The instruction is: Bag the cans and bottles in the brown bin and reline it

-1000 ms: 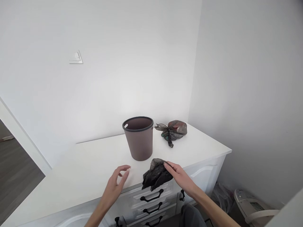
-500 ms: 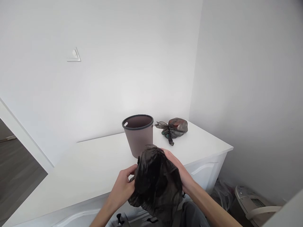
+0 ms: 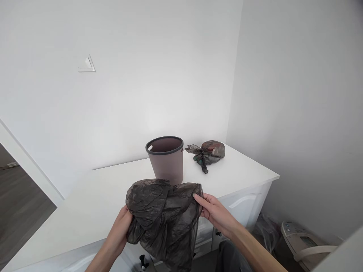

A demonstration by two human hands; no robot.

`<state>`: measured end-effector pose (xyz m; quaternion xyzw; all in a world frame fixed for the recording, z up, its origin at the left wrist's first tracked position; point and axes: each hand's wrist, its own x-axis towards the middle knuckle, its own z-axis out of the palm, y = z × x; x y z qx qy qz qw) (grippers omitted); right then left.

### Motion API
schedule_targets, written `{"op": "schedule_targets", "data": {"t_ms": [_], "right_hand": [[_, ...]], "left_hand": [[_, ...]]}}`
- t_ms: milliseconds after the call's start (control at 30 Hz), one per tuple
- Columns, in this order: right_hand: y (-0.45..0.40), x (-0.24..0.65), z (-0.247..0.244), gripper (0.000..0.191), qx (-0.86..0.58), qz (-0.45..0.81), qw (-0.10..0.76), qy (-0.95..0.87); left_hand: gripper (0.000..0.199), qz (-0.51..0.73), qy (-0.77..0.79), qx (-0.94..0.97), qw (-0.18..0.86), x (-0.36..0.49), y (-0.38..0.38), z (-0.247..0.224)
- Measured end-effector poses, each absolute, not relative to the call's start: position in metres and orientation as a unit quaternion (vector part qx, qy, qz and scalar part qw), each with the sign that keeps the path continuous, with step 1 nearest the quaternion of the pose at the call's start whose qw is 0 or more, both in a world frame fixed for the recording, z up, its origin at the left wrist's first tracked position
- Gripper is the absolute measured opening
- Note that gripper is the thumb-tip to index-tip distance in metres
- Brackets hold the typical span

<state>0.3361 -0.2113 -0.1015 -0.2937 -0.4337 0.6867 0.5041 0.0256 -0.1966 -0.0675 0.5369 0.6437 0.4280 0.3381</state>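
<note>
A thin black plastic bin bag [image 3: 166,223] hangs spread between my hands, in front of the white cabinet top's near edge. My left hand [image 3: 120,228] is closed on the bag's left side, its fingertips partly hidden behind the film. On the other side, my right hand [image 3: 214,211] pinches the bag's upper right edge between thumb and fingers. Just beyond the bag stands a mauve waste bin [image 3: 167,166] with a dark rim and handle holes; the bag hides its base. A knotted dark bag [image 3: 211,153] with things inside lies to the right of the bin.
The white cabinet [image 3: 102,200] stands against the wall, with dark knobs on its front. A light switch [image 3: 87,65] is on the wall. Low on the right are clear plastic [image 3: 266,230] and a beige appliance [image 3: 303,241] with a handle.
My hands have moved apart, the left one outward and down, stretching the bunched bag wider. The bin and the knotted bag have stayed in place.
</note>
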Motion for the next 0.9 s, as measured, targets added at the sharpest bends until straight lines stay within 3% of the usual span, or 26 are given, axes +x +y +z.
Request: {"op": "schedule_targets", "data": {"t_ms": [100,200,333,600,733,833,900], "right_hand": [[-0.214,0.335,-0.092,0.046,-0.29,0.683,0.528,-0.414],[-0.219,0.331,-0.079,0.044,-0.296,0.686,0.532,-0.4],[-0.226,0.326,-0.07,0.04,-0.313,0.686,0.526,-0.394],[-0.221,0.345,-0.063,0.047,-0.321,0.635,0.639,-0.293],[-0.22,0.343,-0.056,0.045,-0.308,0.614,0.666,-0.291],[-0.224,0.33,-0.05,0.044,-0.307,0.625,0.65,-0.306],[-0.228,0.319,-0.045,0.045,-0.308,0.632,0.628,-0.335]], "left_hand": [[0.08,0.411,0.595,0.485,0.492,0.015,-0.187,-0.068],[0.084,0.387,0.565,0.495,0.535,0.017,-0.188,-0.066],[0.051,0.351,0.583,0.575,0.454,0.029,-0.201,-0.063],[0.058,0.44,0.659,0.518,0.323,-0.034,-0.17,-0.068],[0.055,0.453,0.703,0.54,0.093,-0.045,-0.151,-0.046],[0.05,0.498,0.618,0.605,-0.059,-0.008,-0.171,-0.016],[0.035,0.444,0.547,0.71,0.001,0.031,-0.195,0.0]]}}
